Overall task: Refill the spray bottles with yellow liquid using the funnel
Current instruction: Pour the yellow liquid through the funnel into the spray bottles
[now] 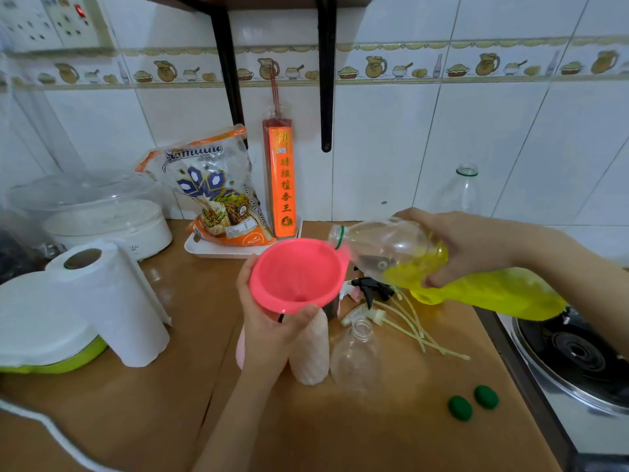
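A pink funnel [296, 274] stands in the neck of a pale pink spray bottle [310, 349] at the middle of the wooden counter. My left hand [269, 327] grips the funnel's rim and neck from the front left. My right hand [466, 245] holds a large clear bottle [391, 248] tilted on its side, its open mouth at the funnel's right rim. Yellow liquid [476, 291] fills the bottle's lower part and has not reached the mouth. An empty clear bottle [357, 356] stands right of the pink one. Spray heads with tubes [377, 308] lie behind it.
Two green caps [473, 401] lie at the front right. A paper towel roll [112, 301] and a white-lidded pot [41, 328] stand left. A food bag [211, 189] and an orange incense pack [282, 178] lean at the wall. Another empty bottle [459, 192] stands behind; a gas stove [578, 356] sits right.
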